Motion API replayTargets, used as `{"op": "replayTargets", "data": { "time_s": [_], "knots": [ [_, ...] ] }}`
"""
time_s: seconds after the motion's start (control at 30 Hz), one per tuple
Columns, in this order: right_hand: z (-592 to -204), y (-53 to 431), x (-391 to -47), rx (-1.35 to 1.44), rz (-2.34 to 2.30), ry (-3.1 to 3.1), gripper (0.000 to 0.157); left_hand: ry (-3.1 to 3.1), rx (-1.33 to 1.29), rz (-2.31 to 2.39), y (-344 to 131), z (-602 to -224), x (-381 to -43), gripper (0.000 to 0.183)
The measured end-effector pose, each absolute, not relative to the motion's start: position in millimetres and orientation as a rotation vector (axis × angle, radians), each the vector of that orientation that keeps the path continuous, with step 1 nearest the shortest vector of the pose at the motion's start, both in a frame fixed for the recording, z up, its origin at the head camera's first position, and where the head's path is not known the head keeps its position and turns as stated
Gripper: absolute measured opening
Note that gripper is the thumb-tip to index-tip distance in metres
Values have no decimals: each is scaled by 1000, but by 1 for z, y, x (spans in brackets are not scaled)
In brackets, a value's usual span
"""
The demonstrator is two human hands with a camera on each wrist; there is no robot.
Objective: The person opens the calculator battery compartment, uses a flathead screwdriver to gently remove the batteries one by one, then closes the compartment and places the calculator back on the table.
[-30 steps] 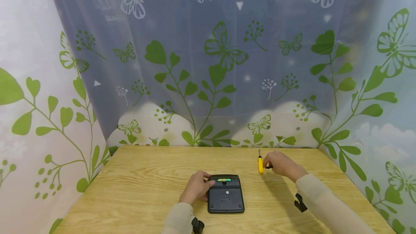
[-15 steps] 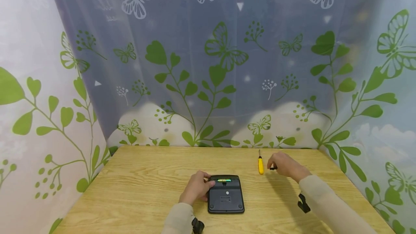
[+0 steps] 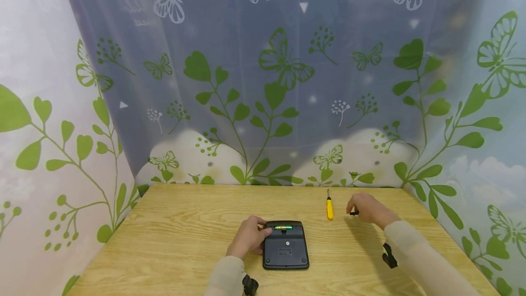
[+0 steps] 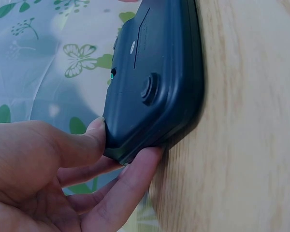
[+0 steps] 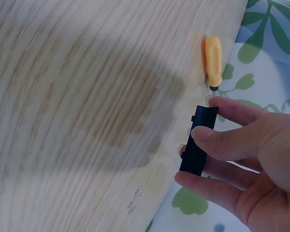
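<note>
A black calculator lies face down on the wooden table, its battery slot open with a green-and-gold battery inside. My left hand grips its left edge, thumb on the back and fingers at the side and beneath; the left wrist view shows this grip on the calculator closely. To the right, my right hand pinches a small black battery cover between thumb and fingers, above the table. Left of that hand lies a yellow-handled screwdriver, its tip toward the back.
The wooden table meets a patterned curtain at its back edge, with more curtain on both sides. In the right wrist view, a few tiny pieces are on the tabletop, too small to identify.
My right hand has moved to the right, away from the screwdriver, carrying the battery cover. The left hand, calculator and screwdriver stay where they were.
</note>
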State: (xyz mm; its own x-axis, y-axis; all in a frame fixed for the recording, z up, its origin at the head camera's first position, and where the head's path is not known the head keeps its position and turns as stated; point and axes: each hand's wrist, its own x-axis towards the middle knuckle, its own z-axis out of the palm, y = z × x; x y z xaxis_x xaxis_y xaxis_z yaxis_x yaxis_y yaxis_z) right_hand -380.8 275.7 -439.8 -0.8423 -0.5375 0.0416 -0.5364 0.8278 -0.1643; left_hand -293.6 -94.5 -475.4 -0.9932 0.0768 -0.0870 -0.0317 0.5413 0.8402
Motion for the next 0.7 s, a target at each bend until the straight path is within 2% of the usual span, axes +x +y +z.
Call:
{"op": "replayTargets", "data": {
  "time_s": [0.23,0.7],
  "knots": [
    [-441,285,-382,-797,-278,2993,37,2665,34,1438,-95,-474,-293,39],
    [-442,295,-382,-847,-275,3016,31,2669,46,1432,-94,-476,-294,39]
  ]
}}
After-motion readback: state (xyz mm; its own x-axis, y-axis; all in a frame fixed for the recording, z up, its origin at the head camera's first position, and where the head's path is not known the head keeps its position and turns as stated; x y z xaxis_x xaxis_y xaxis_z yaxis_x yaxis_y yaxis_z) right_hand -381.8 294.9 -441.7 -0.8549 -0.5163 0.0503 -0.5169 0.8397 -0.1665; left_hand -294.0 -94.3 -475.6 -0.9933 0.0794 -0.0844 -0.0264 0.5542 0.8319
